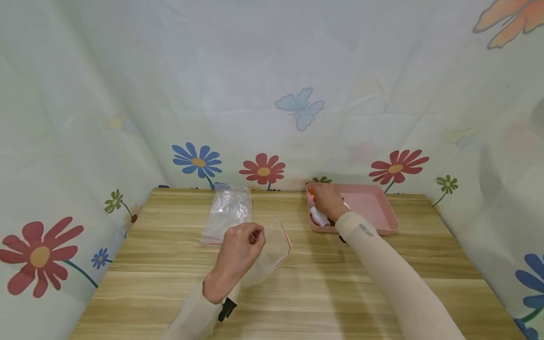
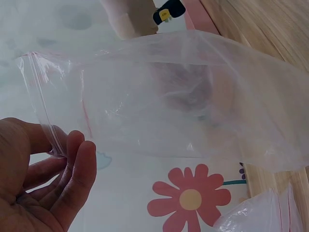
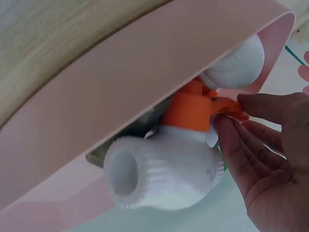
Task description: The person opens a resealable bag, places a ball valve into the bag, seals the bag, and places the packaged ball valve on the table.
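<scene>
Nearest, toward seven o'clock in the head view, pinching with the fingers of the left hand (image 1: pixel 235 259) an edge of a limp, clear plastic zip bag with a red-lined end (image 1: pixel 277 244). Held over the pale wood-grain surface (image 1: pixel 293 307), with that end toward three o'clock; hard to tell how far parted at the mouth.

Next, near eleven o'clock from that hand, on to a flat, shiny pile of clear plastic (image 1: pixel 229 212), one bag or several.

Farther, at four o'clock, pinching with the right hand (image 1: pixel 330 200), plainly the nearer one, the orange lever (image 3: pixel 229 108) of a white plastic valve with ribbed ends (image 3: pixel 169 169), inside the nine o'clock end of a shallow pink tray (image 1: pixel 374 203). In the right wrist view, lying toward eight o'clock from those fingers, long axis roughly nine to three. From valve to red-lined end, about seven o'clock, with the tray wall between.

Toward one o'clock from the valve, a rounded white piece (image 3: pixel 239 63); toward eleven, something dark, unidentifiable (image 3: pixel 149 120).

Behind, at twelve, flower-printed cloth (image 1: pixel 255 61).
</scene>
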`<control>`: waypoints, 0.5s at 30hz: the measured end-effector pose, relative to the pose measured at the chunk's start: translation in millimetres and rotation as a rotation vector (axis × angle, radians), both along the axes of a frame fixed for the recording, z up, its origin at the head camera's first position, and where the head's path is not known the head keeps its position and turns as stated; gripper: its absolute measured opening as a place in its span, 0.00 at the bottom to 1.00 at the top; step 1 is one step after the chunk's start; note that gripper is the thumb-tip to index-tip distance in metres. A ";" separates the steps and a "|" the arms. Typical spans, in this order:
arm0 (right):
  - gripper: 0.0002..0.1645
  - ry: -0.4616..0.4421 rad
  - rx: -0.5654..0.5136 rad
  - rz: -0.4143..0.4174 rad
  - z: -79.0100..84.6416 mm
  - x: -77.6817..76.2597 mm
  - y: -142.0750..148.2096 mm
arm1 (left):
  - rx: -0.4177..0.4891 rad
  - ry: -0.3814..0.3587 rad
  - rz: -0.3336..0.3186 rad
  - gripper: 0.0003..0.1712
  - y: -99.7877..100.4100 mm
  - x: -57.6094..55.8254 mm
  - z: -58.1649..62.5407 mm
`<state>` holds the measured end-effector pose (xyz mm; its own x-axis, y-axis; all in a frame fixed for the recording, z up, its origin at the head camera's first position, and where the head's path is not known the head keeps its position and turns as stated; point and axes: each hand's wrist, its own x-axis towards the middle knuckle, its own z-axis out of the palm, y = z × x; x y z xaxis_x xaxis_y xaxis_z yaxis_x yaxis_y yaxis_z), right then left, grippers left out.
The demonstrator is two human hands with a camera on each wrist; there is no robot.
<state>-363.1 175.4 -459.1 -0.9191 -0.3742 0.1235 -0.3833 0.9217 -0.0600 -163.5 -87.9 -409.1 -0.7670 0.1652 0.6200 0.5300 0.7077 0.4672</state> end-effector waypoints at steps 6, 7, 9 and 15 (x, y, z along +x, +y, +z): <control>0.10 0.007 0.020 0.017 3.1 2.5 -1.0 | -0.002 0.008 -0.003 0.03 -0.8 0.9 -1.1; 0.11 -0.010 0.013 0.015 5.5 3.5 -1.1 | -0.002 0.009 -0.001 0.03 -1.0 0.9 -1.1; 0.14 -0.061 -0.015 0.005 11.8 6.4 -0.9 | -0.001 0.009 0.001 0.03 -1.4 1.1 -1.2; 0.28 -0.206 -0.127 -0.062 33.7 18.6 6.6 | 0.000 0.002 0.000 0.03 -2.0 1.1 -1.0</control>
